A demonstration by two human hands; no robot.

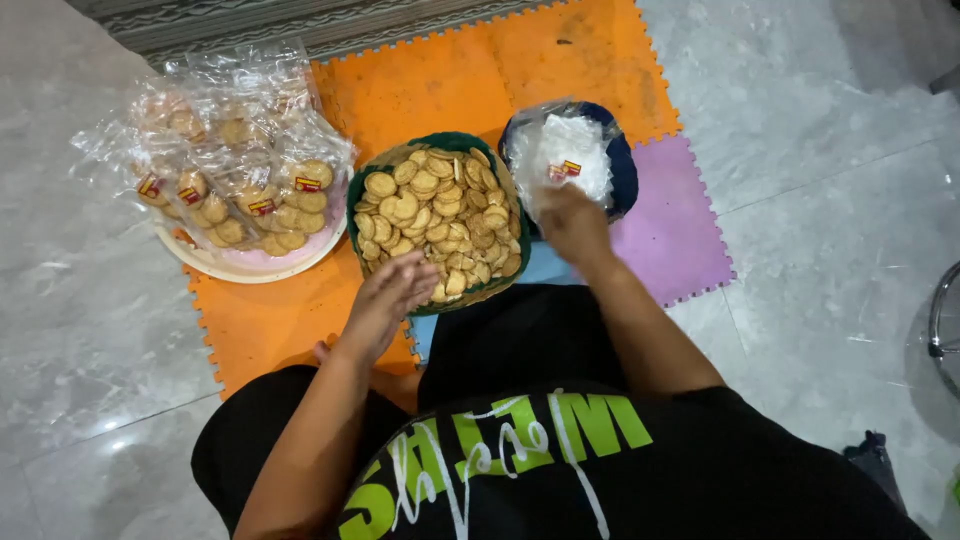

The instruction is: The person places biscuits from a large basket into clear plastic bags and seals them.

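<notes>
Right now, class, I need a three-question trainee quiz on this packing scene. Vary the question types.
1. True or false: the green basket holds loose biscuits.
2. Which hand is at the blue bowl of empty bags: (a) left hand, (b) right hand?
3. Fill in: the bagged biscuits lie on a pale ___.

Key: 1 true; 2 b; 3 tray.

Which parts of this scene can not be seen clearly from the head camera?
- Right hand: its fingers are hidden in the empty bags in the blue bowl; the grip cannot be told.
- Left hand: motion-blurred over the green basket of round biscuits.
- Packed biscuit bags: glare hides the upper ones.
</notes>
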